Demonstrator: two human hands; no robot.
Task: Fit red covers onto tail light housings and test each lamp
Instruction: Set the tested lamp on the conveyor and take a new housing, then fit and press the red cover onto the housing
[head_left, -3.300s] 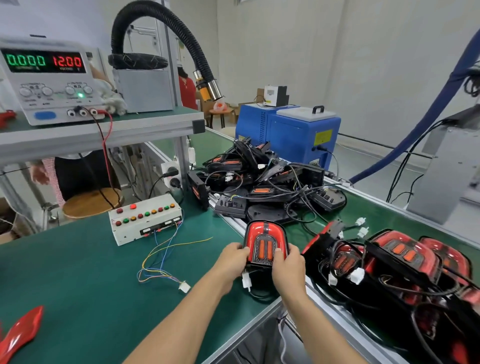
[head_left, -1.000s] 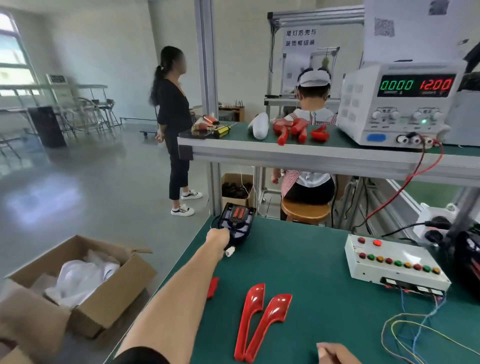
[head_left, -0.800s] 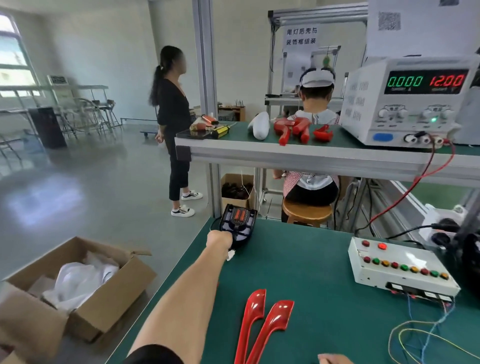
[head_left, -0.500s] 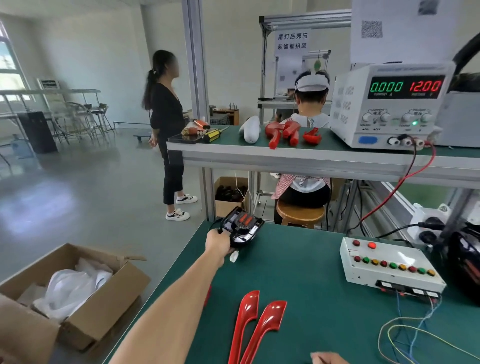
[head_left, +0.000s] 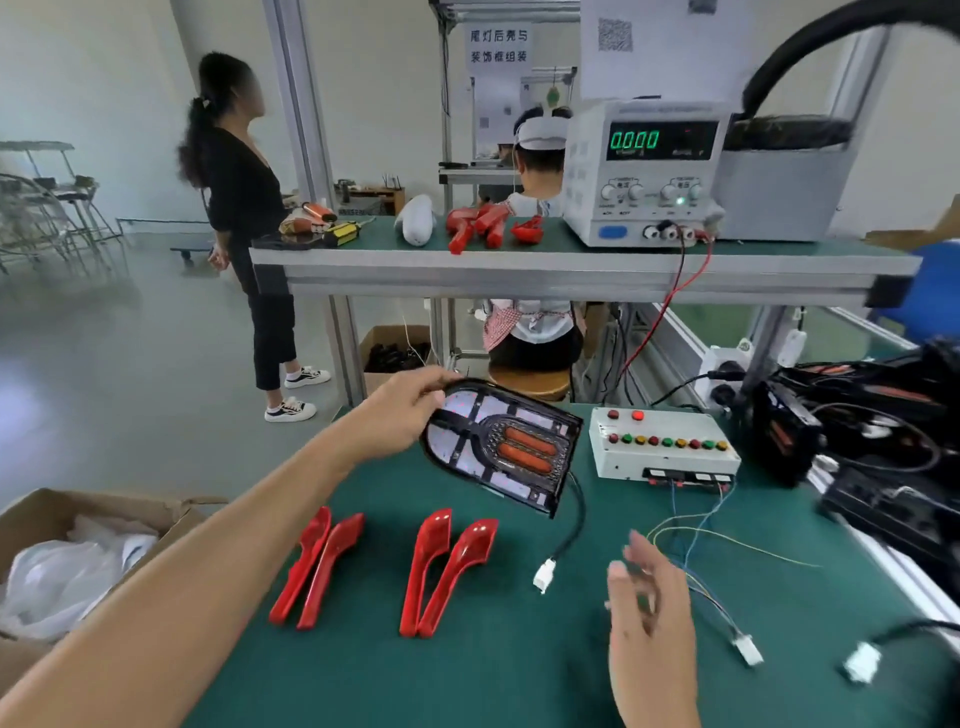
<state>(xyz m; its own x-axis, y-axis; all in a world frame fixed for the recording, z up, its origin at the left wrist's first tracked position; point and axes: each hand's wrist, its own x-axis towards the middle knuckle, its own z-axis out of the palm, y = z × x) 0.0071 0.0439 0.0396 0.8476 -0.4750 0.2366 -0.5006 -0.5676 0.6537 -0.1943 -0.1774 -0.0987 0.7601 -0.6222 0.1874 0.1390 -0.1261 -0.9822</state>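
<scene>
My left hand (head_left: 402, 415) grips the rounded end of a black tail light housing (head_left: 501, 447) and holds it above the green bench, face up, with two orange strips showing. Its black cable hangs down to a white plug (head_left: 543, 577) just over the bench top. My right hand (head_left: 647, 616) hovers blurred at the lower right, fingers loosely spread, holding nothing. Two pairs of red covers (head_left: 317, 564) (head_left: 449, 569) lie on the bench in front of me.
A white test box (head_left: 662, 449) with coloured buttons trails loose wires to a white connector (head_left: 748, 649). A power supply (head_left: 641, 171) sits on the upper shelf. Black housings (head_left: 883, 431) pile up at the right. An open cardboard box (head_left: 78, 556) stands on the floor at the left. Two people are beyond the bench.
My left hand has lifted the housing from the far left bench edge and carried it toward me and to the right. My right hand has risen into view.
</scene>
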